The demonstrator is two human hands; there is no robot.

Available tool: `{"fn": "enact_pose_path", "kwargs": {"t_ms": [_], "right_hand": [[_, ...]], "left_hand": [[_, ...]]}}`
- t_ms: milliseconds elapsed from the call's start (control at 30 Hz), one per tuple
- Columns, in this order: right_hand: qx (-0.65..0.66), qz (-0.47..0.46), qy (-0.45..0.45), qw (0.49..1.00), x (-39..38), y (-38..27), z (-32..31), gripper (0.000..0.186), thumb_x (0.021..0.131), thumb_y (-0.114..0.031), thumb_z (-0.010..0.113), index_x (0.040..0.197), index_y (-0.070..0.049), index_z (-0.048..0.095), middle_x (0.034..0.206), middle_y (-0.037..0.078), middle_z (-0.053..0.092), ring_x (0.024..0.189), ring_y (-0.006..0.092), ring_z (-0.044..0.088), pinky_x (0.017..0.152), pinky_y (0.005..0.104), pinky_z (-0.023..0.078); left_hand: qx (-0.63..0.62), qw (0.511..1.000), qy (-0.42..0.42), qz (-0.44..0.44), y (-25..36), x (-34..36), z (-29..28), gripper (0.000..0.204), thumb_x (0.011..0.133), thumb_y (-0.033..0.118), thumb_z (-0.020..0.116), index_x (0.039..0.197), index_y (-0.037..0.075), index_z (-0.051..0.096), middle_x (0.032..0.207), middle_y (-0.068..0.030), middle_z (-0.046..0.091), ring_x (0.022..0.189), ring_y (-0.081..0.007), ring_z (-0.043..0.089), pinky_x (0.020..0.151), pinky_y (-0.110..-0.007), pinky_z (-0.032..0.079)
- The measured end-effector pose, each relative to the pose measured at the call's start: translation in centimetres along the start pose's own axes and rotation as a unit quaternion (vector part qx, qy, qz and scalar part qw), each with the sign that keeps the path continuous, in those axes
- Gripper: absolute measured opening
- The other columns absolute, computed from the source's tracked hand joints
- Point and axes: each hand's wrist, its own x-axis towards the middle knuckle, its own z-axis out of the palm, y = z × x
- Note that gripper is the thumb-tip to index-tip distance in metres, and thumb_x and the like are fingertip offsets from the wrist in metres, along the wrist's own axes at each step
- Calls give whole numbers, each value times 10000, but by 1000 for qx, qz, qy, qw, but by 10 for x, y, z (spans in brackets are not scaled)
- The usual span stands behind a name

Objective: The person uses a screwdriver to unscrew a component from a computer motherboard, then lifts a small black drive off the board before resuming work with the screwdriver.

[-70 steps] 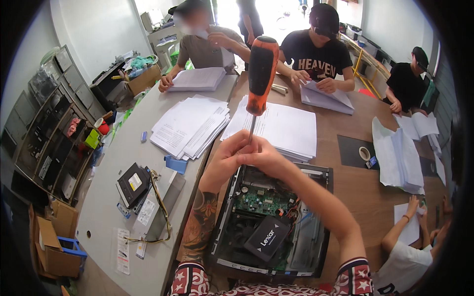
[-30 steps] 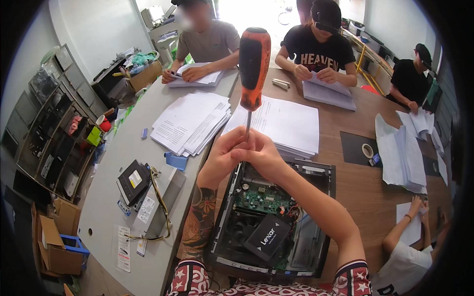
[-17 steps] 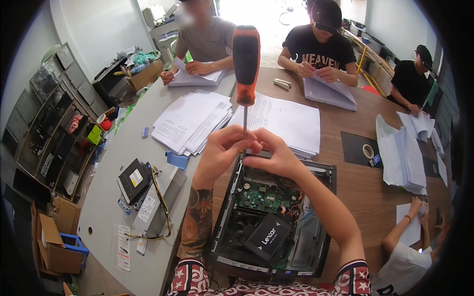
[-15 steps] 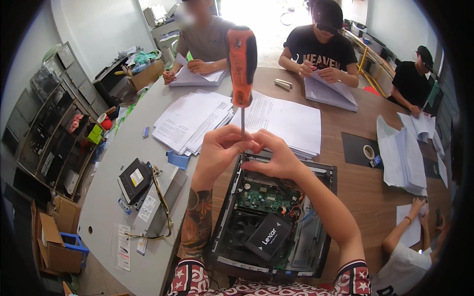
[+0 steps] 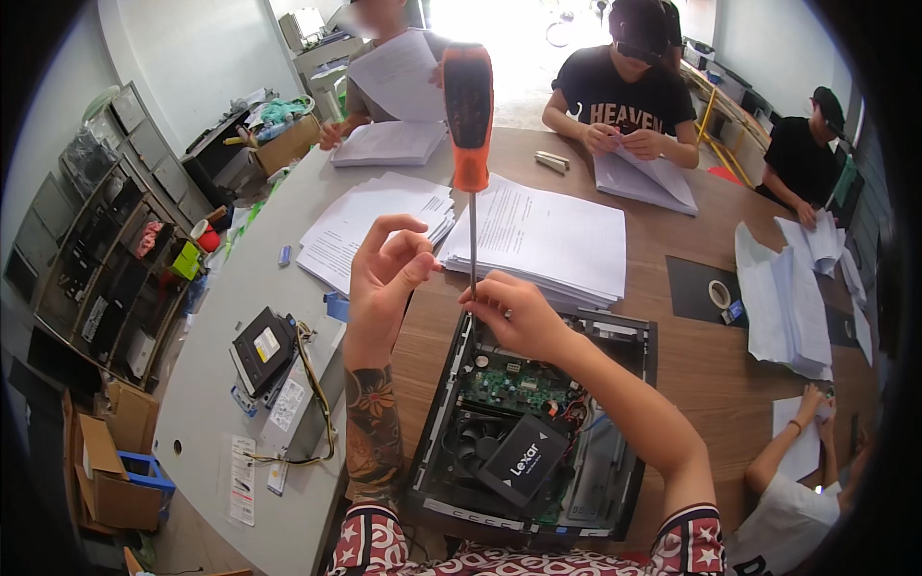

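Note:
My right hand (image 5: 519, 312) pinches the lower shaft of a screwdriver (image 5: 470, 125) between thumb and fingertips. The screwdriver stands upright, its orange and black handle on top and its tip over the far left edge of an open computer case (image 5: 437, 422). My left hand (image 5: 386, 278) is raised just left of the shaft, apart from it, fingers curled and thumb drawn in to a pinch. Whatever it may hold is too small to make out. Inside the case are a green circuit board (image 5: 514, 389), a fan (image 5: 473, 446) and a black solid-state drive (image 5: 523, 461) lying on top.
Paper stacks (image 5: 547, 235) lie beyond the case. On the left are an optical drive (image 5: 262, 350) and a power supply (image 5: 303, 394) with cables. A tape roll (image 5: 717, 295) sits to the right. Several people handle papers around the table (image 5: 691, 403).
My left hand has come off the screwdriver shaft and moved left. My right hand stays on the shaft, slightly lower. Across the table, a person has lifted a sheet.

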Motion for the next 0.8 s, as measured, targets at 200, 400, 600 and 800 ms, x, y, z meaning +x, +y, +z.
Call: {"fn": "enact_pose_path", "kwargs": {"t_ms": [200,400,600,800], "right_hand": [[58,44,-5,997,3,2,-3,113,941,-61,598,1019,-37,676,931,80,520,785,192,527,707,310,453],[47,59,8,997,4,6,-3,121,931,-105,635,1023,-35,672,923,80,534,736,174,551,675,298,470],[-24,52,19,998,2,-1,-6,123,906,-136,682,944,-23,649,868,90,552,637,193,572,614,325,486],[-50,14,33,998,2,4,-1,119,894,-116,690,909,-14,630,864,103,567,655,224,597,618,345,497]], "left_hand": [[25,999,24,-1,2,-2,3,240,922,92,677,1096,40,520,829,-7,525,788,-102,512,784,-278,446],[76,996,27,-36,-2,-2,3,197,922,65,681,1065,51,545,837,18,535,783,-50,480,711,-200,382],[88,996,-23,7,-7,4,15,285,923,50,667,1194,29,581,892,9,567,837,-63,532,754,-219,433],[89,992,-80,-28,-12,6,20,393,930,83,660,1299,-24,578,1155,-97,648,1022,-127,597,899,-294,487]]}}
